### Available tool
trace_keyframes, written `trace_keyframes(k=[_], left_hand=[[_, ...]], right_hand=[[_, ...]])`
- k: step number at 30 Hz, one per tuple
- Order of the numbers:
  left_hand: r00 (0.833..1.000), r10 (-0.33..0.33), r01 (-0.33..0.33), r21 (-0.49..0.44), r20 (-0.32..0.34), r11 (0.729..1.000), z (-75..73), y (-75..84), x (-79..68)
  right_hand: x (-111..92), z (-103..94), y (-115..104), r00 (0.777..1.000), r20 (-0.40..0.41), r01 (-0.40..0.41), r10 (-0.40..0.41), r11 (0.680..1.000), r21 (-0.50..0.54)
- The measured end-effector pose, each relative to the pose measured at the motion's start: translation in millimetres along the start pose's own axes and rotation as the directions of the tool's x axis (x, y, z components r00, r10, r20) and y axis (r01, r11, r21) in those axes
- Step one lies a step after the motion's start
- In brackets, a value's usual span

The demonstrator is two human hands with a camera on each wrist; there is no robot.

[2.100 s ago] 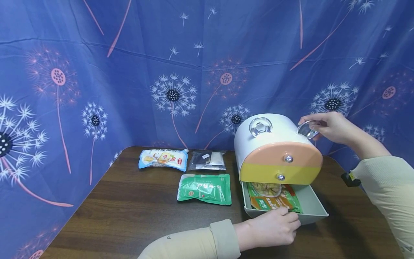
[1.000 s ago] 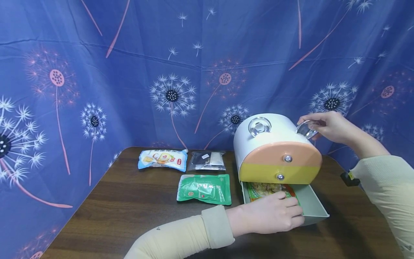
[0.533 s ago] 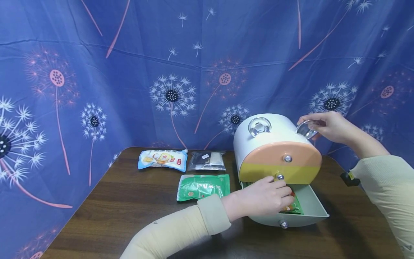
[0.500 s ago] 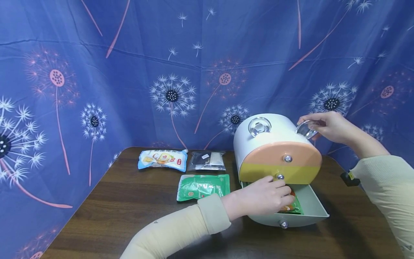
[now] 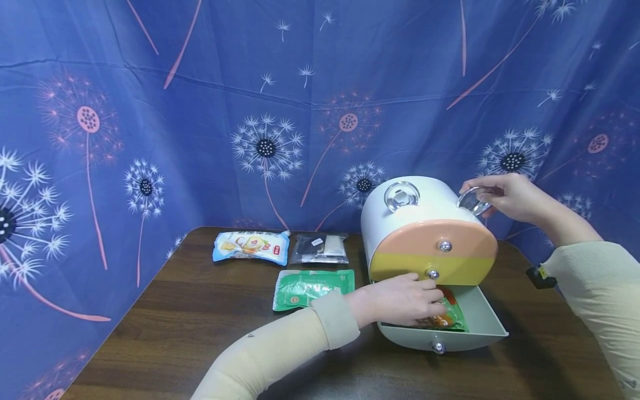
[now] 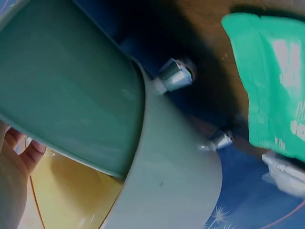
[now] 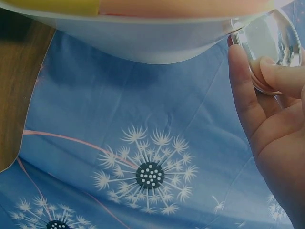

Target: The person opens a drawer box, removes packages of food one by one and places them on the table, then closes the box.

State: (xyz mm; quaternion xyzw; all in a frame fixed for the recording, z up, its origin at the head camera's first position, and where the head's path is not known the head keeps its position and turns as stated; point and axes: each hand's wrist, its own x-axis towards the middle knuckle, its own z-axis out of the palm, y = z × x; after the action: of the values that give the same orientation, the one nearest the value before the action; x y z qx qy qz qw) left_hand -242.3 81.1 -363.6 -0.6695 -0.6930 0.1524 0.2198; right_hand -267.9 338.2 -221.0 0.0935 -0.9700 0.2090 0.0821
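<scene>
A small white cabinet (image 5: 425, 194) has a peach drawer (image 5: 415, 236), a yellow drawer (image 5: 400, 268) and a pulled-out pale green drawer (image 5: 485, 319). My left hand (image 5: 400, 300) reaches over the left rim of the green drawer, fingers bent down onto a green and orange food packet (image 5: 452, 318). The hand covers much of the packet, and the fingertips are hidden, so I cannot tell whether they grip it. In the left wrist view, fingers (image 6: 34, 151) show beyond the rim. My right hand (image 5: 515, 194) pinches a shiny silver disc (image 7: 269, 43) at the cabinet's upper right side.
A green pouch (image 5: 295, 286) lies left of the cabinet, partly behind my left sleeve. Farther back are a blue and white snack bag (image 5: 252, 247) and a clear plastic packet (image 5: 320, 250). Another silver disc (image 5: 401, 195) tops the cabinet. A blue curtain (image 5: 200, 139) hangs behind the table.
My left hand has gone from the front of the green drawer up and over its rim, now covering the left part of the packet. My right hand stays on the silver disc.
</scene>
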Motion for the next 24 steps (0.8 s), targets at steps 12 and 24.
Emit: trace_keyframes(k=[12,24], left_hand=[[0.988,0.057,-0.065,0.053,0.142,0.996,10.2,4.2,14.7],[0.973,0.041,-0.052,0.046,0.229,0.998,24.4,9.9,26.9]], right_hand=[[0.7,0.6,0.4,1.0,0.007,-0.017,0.017,1.0,0.001],[0.5,0.2,0.3,1.0,0.003,-0.018,0.018,1.0,-0.006]])
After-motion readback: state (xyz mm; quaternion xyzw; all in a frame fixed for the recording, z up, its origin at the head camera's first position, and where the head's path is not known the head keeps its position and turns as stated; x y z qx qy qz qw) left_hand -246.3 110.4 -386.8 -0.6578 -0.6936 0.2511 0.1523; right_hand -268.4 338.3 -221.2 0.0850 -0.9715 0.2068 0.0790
